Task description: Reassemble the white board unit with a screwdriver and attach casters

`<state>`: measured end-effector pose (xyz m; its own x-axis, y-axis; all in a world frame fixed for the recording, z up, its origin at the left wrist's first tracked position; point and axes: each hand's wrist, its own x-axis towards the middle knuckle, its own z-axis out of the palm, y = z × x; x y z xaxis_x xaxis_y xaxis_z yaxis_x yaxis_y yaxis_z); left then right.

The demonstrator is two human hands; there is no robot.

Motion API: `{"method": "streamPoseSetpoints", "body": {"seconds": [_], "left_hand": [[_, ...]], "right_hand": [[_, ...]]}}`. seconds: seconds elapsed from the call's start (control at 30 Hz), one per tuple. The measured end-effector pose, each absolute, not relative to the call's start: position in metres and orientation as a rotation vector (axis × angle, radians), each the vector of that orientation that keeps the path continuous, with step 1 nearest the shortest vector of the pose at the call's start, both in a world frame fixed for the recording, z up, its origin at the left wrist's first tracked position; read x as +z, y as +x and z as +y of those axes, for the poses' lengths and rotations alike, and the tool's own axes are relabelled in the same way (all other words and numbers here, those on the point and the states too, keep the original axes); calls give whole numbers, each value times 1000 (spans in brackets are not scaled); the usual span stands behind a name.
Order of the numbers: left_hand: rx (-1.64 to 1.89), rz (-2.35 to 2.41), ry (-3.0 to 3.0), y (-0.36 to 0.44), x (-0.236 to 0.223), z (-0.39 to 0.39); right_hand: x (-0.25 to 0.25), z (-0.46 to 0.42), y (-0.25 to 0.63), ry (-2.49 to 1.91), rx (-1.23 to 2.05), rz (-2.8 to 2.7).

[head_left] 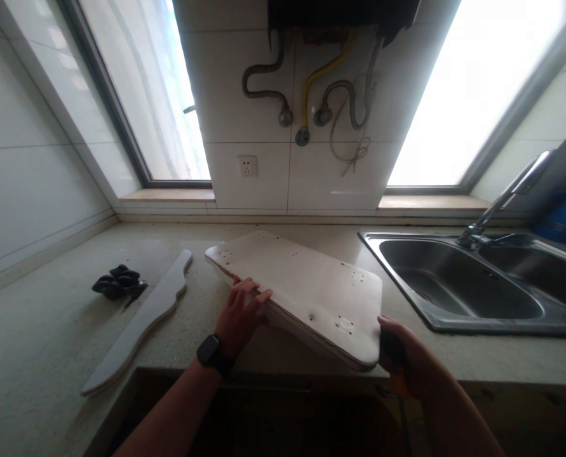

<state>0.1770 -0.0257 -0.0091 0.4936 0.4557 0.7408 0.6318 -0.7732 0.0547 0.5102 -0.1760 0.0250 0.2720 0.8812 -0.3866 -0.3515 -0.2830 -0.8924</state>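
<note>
A: Nearest first: what does the right hand [416, 357] have?

B: It's wrapped around a black and orange tool [391, 348], right by the near right corner of the board [296, 273]. I can't make out any maker's name; most of it is hidden.

A: And the left hand [239, 317]?

B: Fingers on the board's near edge. I can't tell whether they clamp it. The watch [209, 350] on that wrist shows a dark screen.

A: Where's the board?

B: Over the counter [39, 374], slanting, pale, with clusters of holes near its corners. One short dark mark on top is too small to read as writing.

A: Beside it?

B: A wavy-edged panel [144, 317] to the left, then some black items [118, 282]. The sink [492, 328] is to the right.

A: Farthest?

B: A wall socket [248, 165], with a yellow hose [306, 92] above.
</note>
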Motion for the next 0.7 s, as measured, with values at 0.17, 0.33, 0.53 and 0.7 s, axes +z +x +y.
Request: {"method": "streamPoseSetpoints", "body": {"seconds": [0.17,0.33,0.53,0.7], "left_hand": [[-1134,-892,-2539,170,-8,-23],[-1153,-847,-2553,166,-7,-20],[-1118,-802,-2611,155,-6,-12],[-1110,-713,-2671,143,-6,0]], "right_hand": [[26,-178,510,-1408,1381,-544],[19,-184,504,-1406,1361,-446],[24,-196,481,-1385,1395,-421],[18,-218,472,-1416,1387,-512]]}}
